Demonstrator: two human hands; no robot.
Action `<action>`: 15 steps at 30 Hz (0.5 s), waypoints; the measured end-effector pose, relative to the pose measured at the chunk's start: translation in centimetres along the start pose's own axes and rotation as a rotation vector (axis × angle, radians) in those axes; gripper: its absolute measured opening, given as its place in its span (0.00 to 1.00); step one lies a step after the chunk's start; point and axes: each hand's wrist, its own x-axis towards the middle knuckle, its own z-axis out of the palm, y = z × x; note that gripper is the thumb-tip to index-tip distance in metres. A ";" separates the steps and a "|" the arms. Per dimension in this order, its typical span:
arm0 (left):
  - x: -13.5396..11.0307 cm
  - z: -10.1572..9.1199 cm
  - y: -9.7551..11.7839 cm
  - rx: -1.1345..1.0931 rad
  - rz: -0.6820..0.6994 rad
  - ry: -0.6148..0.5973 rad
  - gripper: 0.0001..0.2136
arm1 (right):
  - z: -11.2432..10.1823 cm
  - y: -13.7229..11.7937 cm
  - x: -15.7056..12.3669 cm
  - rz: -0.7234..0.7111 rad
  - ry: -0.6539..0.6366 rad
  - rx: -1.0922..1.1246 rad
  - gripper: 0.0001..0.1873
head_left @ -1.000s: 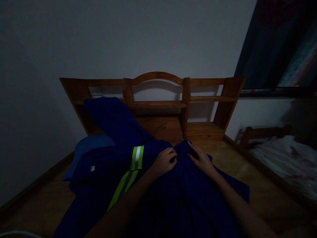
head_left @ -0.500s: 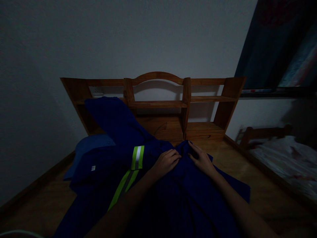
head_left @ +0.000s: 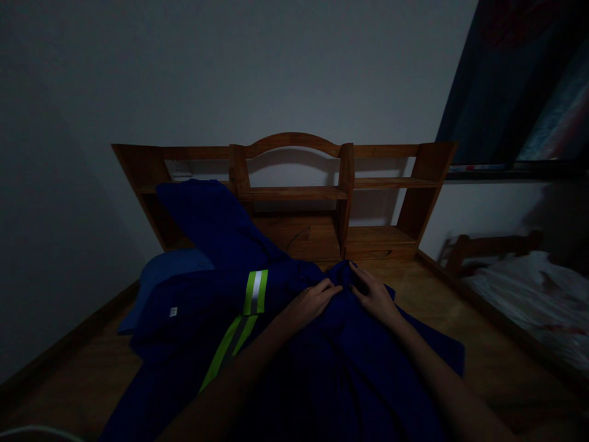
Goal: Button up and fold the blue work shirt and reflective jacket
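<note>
A dark blue work garment [head_left: 216, 307] with a yellow-green and silver reflective band [head_left: 254, 292] lies spread over a wooden bed platform [head_left: 442, 307]. One part of it runs up against the headboard at the left. My left hand [head_left: 309, 302] rests on the cloth near its upper edge, fingers stretched forward and lying on the fabric. My right hand [head_left: 373, 294] lies beside it on the same raised fold, fingers curled down over the cloth. The two hands almost touch.
A wooden headboard with open shelves [head_left: 294, 193] stands against the white wall behind the garment. A lighter blue cloth [head_left: 159, 273] lies at the left under the garment. A second bed with white bedding [head_left: 529, 301] is at the right, below a dark window.
My left hand's fingers have uncurled and slid forward toward the right hand on the fold. The right hand and the garment have hardly moved.
</note>
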 end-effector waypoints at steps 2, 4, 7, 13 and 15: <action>0.0 -0.1 0.0 0.010 0.010 -0.038 0.18 | 0.0 0.1 0.0 0.004 -0.002 -0.003 0.32; 0.0 -0.1 0.0 0.013 0.015 -0.056 0.18 | 0.1 0.2 0.0 0.005 -0.005 -0.009 0.33; 0.0 -0.2 0.1 0.015 0.012 -0.067 0.19 | 0.1 0.3 0.1 0.010 0.000 -0.023 0.33; 0.1 -0.5 0.4 0.047 0.025 -0.093 0.21 | 0.1 0.4 0.1 0.005 0.009 -0.012 0.33; 0.1 -0.6 0.5 0.056 0.034 -0.096 0.20 | 0.1 0.4 0.1 0.002 0.011 -0.011 0.33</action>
